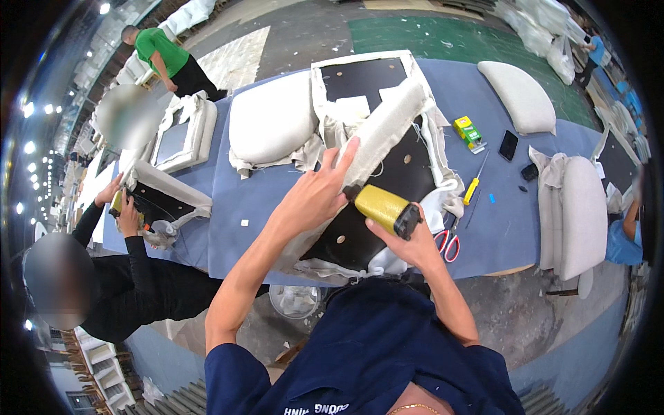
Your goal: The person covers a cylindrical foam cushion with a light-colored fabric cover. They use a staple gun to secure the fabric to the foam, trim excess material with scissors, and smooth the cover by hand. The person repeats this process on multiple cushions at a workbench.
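Before me lies an upholstered chair frame in pale fabric, with a black backing panel set inside it. A fabric-covered rail runs diagonally over it. My left hand grips this rail near its middle, the fingers stretched along it and the thumb side toward the tool. In my right hand is a yellow staple gun, its dark nose against the rail close to my left fingers. White padding and loose fabric edges show along the frame's right side.
On the blue table are a pale cushion, red-handled scissors, a yellow-handled screwdriver, a phone and a green-yellow box. More cushioned pieces sit right. A person in black works at left.
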{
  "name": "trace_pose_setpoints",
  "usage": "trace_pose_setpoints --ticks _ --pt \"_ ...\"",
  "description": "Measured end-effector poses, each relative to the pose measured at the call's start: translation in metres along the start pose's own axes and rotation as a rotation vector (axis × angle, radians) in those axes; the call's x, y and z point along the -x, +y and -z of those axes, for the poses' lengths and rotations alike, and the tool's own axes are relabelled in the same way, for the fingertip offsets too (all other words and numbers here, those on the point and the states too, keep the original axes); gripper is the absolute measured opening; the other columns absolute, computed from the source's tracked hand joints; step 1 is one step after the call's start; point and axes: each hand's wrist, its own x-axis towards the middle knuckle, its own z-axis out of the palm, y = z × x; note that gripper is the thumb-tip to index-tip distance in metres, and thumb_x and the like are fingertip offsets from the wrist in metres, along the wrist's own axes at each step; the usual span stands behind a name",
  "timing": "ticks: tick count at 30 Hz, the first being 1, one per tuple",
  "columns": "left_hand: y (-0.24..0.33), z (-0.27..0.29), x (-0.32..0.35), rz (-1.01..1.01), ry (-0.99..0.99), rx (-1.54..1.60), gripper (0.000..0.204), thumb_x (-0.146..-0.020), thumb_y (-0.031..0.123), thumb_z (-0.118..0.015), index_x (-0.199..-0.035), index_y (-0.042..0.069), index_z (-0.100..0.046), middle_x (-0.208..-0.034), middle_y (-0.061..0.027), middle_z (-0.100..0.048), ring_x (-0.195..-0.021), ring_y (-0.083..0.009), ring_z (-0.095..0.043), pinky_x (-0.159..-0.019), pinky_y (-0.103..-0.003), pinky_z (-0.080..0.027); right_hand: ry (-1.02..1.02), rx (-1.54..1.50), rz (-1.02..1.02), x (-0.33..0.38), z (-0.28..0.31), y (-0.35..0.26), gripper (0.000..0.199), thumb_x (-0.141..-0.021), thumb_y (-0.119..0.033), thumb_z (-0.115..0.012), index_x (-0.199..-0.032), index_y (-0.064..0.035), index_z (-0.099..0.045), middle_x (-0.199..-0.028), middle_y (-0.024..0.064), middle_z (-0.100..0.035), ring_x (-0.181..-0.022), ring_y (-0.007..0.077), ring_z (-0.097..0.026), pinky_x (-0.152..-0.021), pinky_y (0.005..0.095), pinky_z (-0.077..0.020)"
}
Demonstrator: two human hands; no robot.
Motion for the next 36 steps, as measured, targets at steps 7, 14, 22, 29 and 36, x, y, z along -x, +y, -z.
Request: trace_pose_setpoints --ticks 7,14,22,29,36 --pt "-0.080 -0.006 0.015 0.020 -0.003 0.956 0.056 -0.099 0.024 -0.059 -0.150 0.008 -0.044 -0.144 -0.0117 -0.054 -0.113 -0.0207 -0.062 -0.103 -0.035 -0.046 0.057 -0.103 -0.192 0.016 -0.022 0.011 0.039 -0.084 -0.028 -0.084 -0.105 0.0020 -0.070 -0.095 0.0066 -0.073 -0.085 0.0131 -0.066 -0.081 0.0299 -0.0515" --pt "-0.096 -0.045 0.017 0.369 -0.126 0.984 0.075 -0.107 0.059 -0.025 -0.149 0.000 -0.045 -0.147 -0.0140 -0.050 -0.131 -0.0225 -0.047 -0.114 -0.036 -0.033 0.075 -0.099 -0.242 0.006 -0.040 0.023 0.056 -0.085 -0.028 -0.084 -0.119 0.0064 -0.058 -0.108 0.0128 -0.068 -0.098 0.0211 -0.065 -0.089 0.0346 -0.0506" --pt "-0.046 -0.037 0.059 0.409 0.125 0.295 0.050 -0.107 0.043 -0.036 -0.140 0.005 -0.040 -0.128 -0.0286 -0.054 -0.112 -0.0497 -0.056 -0.099 -0.052 -0.044 0.017 -0.104 -0.229 0.003 -0.053 0.035 0.043 -0.087 -0.024 -0.081 -0.115 0.0043 -0.065 -0.110 0.0137 -0.068 -0.099 0.0212 -0.065 -0.090 0.0358 -0.0502" --pt "-0.035 -0.039 0.067 0.357 0.208 0.204 0.065 -0.101 0.021 -0.054 -0.158 0.014 -0.024 -0.135 -0.0252 -0.052 -0.104 -0.0487 -0.060 -0.088 -0.054 -0.049 -0.077 -0.092 -0.219 0.001 -0.047 0.019 0.037 -0.087 -0.024 -0.081 -0.113 0.0003 -0.072 -0.107 0.0086 -0.074 -0.096 0.0157 -0.068 -0.090 0.0332 -0.0509" --pt "-0.031 -0.041 0.072 0.108 0.280 0.024 0.073 -0.097 0.016 -0.060 -0.158 0.017 -0.019 -0.137 -0.0309 -0.048 -0.083 -0.0533 -0.063 -0.079 -0.056 -0.052 -0.151 -0.036 -0.121 0.015 -0.037 -0.001 0.038 -0.083 -0.028 -0.084 -0.106 -0.0004 -0.072 -0.095 0.0123 -0.071 -0.087 0.0223 -0.068 -0.082 0.0344 -0.0514"
